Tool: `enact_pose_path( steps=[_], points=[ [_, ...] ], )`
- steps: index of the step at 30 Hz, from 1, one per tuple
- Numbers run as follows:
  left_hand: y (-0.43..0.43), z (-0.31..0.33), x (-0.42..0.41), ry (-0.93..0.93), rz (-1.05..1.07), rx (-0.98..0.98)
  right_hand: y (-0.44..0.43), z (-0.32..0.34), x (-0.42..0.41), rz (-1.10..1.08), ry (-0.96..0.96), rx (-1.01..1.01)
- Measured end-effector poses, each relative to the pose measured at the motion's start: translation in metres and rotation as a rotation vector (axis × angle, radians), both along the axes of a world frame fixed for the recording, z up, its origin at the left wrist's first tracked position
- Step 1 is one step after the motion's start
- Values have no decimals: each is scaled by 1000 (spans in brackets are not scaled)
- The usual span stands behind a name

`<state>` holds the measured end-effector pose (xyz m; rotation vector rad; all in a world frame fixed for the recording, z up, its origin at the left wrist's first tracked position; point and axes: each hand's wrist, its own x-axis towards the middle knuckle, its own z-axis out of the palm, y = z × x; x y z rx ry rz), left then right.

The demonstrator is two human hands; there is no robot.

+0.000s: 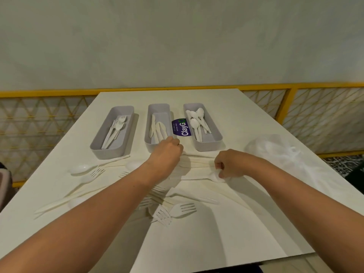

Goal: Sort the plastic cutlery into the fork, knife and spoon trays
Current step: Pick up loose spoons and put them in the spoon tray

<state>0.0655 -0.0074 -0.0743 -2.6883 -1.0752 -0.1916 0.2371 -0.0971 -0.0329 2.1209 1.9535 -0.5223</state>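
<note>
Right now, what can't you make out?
Head view.
Whether the left hand holds anything: its back hides the fingers.
Loose cutlery under the left forearm: covered.
Spoon bowl in the right hand: partly under its fingers.
Clear bag contents: blurred.
Sticker small print: too small.

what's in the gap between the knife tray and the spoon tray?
Head view: only a purple ClayGo sticker, flat on the table between the knife tray and the spoon tray. No cutlery shows there.
</note>
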Motion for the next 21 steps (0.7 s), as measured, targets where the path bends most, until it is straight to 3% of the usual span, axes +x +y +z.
enact_pose_path(
  steps=[4,9,11,16,21],
  points=[
    [-4,13,-8,-101,-2,146,-1,5,10,-63,209,244],
    [-9,26,-33,-261,-97,308,1,25,4,-194,794,472],
    [-13,30,-43,-313,-120,349,6,31,-4,-210,888,515],
    [-15,30,-60,-377,-184,362,23,34,-38,-192,932,435],
    [-22,33,-68,-508,-229,279,24,37,-72,-120,1140,256]
  ],
)
